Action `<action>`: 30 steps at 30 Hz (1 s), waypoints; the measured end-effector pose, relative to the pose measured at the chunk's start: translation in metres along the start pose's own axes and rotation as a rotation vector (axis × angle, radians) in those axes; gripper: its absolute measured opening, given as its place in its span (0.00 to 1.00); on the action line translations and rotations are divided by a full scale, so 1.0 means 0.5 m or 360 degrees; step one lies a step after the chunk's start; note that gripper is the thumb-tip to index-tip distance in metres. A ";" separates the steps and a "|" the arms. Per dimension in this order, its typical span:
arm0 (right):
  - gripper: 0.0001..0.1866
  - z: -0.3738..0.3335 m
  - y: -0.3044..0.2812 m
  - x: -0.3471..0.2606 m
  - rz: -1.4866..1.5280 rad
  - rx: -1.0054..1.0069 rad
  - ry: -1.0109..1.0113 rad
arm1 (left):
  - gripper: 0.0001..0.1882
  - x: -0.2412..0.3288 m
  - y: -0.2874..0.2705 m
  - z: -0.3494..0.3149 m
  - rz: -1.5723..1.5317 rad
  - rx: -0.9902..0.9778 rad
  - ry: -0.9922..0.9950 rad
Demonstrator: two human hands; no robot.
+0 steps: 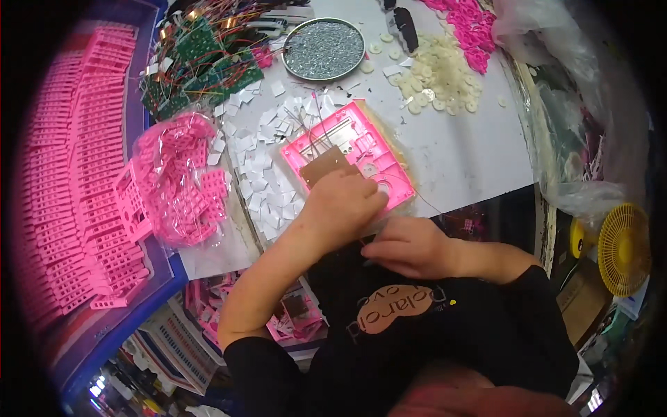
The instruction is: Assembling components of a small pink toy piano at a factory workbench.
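A pink plastic casing (381,146) lies tilted on the table in front of me, on a yellowish pad, with thin wires rising from its far left side. Inside it sits a brown circuit board (326,165). My left hand (344,205) is closed over the board's near edge, its fingers curled and the fingertips mostly hidden. Just right of it, by the casing's near corner, my right hand (410,247) is closed with the fingers pressed together. Whatever it pinches is too small and hidden to name.
Left of the casing are scattered white paper squares (260,174), a bag of pink keypads (184,181) and a blue-edged bin of pink parts (90,174). Beyond lie green circuit boards (198,45), a round dish (323,78) of small metal pieces and pale discs (441,76). A yellow fan (623,249) stands right.
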State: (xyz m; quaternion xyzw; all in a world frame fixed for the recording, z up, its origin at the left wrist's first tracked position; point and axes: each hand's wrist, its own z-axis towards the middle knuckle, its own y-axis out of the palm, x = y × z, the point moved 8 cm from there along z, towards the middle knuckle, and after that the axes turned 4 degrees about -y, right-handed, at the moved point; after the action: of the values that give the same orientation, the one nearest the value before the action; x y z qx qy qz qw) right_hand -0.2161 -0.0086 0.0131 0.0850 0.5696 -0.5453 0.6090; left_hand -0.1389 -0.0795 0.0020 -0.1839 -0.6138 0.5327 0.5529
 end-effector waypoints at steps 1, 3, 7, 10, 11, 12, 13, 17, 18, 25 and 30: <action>0.15 -0.002 0.008 0.002 0.0058 -0.0024 0.0020 | 0.10 -0.028 -0.016 0.004 -0.0413 0.0139 -0.0369; 0.13 0.001 -0.003 0.000 -0.0064 0.0067 0.0035 | 0.08 -0.076 -0.007 -0.013 -0.1234 0.0413 -0.1120; 0.10 -0.023 -0.068 0.031 -0.0603 0.0157 0.0112 | 0.21 -0.049 -0.052 -0.046 -0.0898 0.0940 -0.1075; 0.09 -0.011 -0.105 0.063 -0.0770 0.0115 0.0021 | 0.18 0.040 -0.031 -0.055 -0.0463 0.0676 -0.0716; 0.09 -0.007 -0.108 0.069 -0.0789 0.0088 -0.0026 | 0.17 0.062 -0.013 -0.053 -0.0339 0.0586 -0.0560; 0.09 -0.005 -0.108 0.070 -0.0770 0.0069 -0.0061 | 0.16 0.062 0.005 -0.057 -0.0294 0.0585 -0.0589; 0.09 -0.004 -0.110 0.074 -0.0777 0.0063 -0.0072 | 0.15 0.061 0.022 -0.062 -0.0242 0.0588 -0.0622; 0.08 -0.007 -0.116 0.108 -0.0600 0.0119 -0.0039 | 0.17 0.049 0.042 -0.076 -0.0189 0.0621 -0.0630; 0.08 -0.009 -0.117 0.119 -0.0505 0.0153 -0.0009 | 0.17 0.047 0.041 -0.077 -0.0196 0.0625 -0.0636; 0.08 -0.010 -0.107 0.164 -0.0111 0.0075 0.0338 | 0.13 0.047 0.038 -0.078 -0.0192 0.0711 -0.0683; 0.07 -0.012 -0.108 0.139 -0.0408 0.0023 -0.0187 | 0.14 0.045 0.032 -0.076 -0.0258 0.0703 -0.0661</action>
State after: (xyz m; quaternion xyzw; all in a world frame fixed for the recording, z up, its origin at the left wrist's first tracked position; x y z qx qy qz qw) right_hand -0.2777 -0.0648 -0.0157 -0.0161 0.5351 -0.6269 0.5660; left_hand -0.1188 -0.0381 -0.0078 0.1030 -0.5958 0.6333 0.4831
